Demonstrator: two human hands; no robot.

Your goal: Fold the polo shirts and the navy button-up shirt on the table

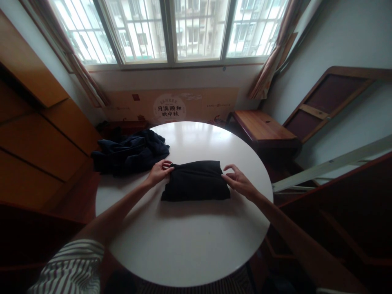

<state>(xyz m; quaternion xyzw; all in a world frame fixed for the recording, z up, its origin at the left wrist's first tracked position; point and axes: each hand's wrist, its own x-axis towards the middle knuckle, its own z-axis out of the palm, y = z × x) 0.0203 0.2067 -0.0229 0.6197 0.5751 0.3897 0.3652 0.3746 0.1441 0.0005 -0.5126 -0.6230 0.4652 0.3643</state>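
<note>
A folded black garment (196,181) lies as a wide rectangle on the white round table (190,245). Its exact kind cannot be made out. At its upper left corner, my left hand (159,173) pinches the fabric between thumb and fingers. My right hand (238,181) is at the right edge, thumb and a lower finger closed on the cloth while the index finger curls above it. Along the garment's top, the fabric shows slight creases running between the hands. A crumpled dark blue garment (131,151) rests on the table's back left, beyond my left hand.
A wooden bench or stool (263,124) stands behind the table on the right, near a leaning wooden frame (330,98). Orange-brown cabinets (36,151) line the left side. Barred windows (171,32) and curtains are at the back, above a printed poster (211,104).
</note>
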